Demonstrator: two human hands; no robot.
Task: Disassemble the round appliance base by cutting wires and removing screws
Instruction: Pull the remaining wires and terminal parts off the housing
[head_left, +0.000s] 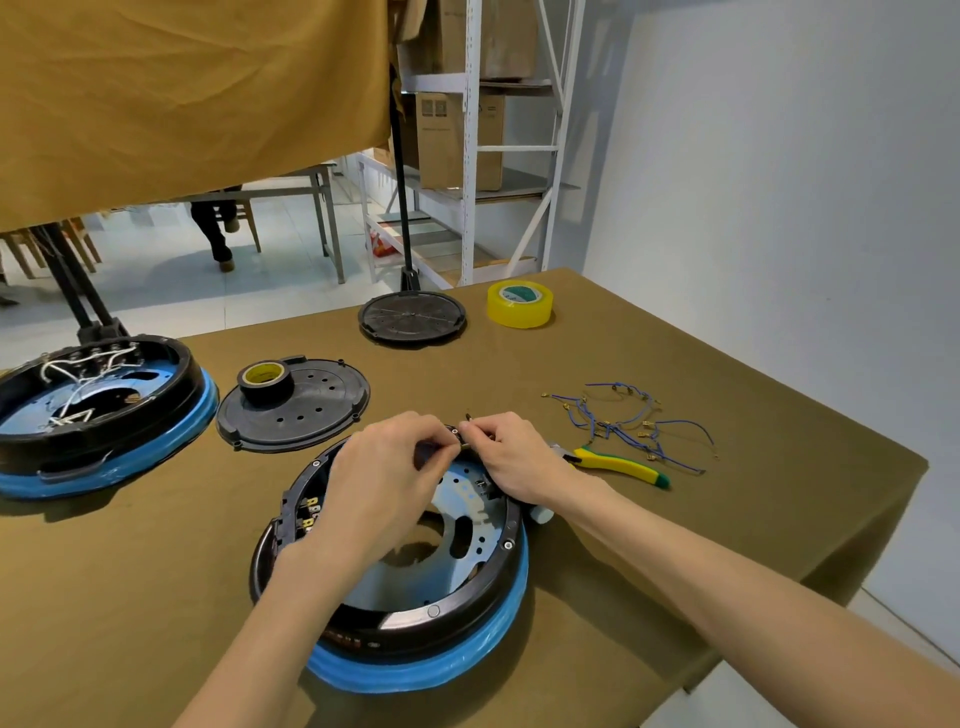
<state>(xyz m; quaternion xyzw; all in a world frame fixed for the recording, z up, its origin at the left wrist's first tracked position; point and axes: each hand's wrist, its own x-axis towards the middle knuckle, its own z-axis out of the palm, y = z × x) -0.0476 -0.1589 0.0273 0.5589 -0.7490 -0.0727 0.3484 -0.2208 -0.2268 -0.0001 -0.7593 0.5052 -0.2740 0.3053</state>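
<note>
Two round appliance bases sit on the brown cloth-covered table. Far off to the left of my left hand lies the second base, open side up, with white wires looped inside and a blue band round its rim. Between it and my hands rests a black perforated cover plate, and a roll of black tape stands on that plate's far left part.

My left hand is over the base I am working on, fingers curled in and pinching a small dark part at the far rim of the base; what exactly that part is I cannot tell. The base lies directly under both hands, black ring on a blue band, its pale metal plate showing between my wrists.

My right hand meets the left at the same spot, thumb and forefinger closed narrowly on a small brass-coloured terminal there.

Beyond my hands, a second black round plate lies near the table's far edge, with a yellow tape roll to its right. Just right of my right hand lie yellow-handled cutters, partly hidden behind that hand, and past them a loose tangle of cut blue wires.
</note>
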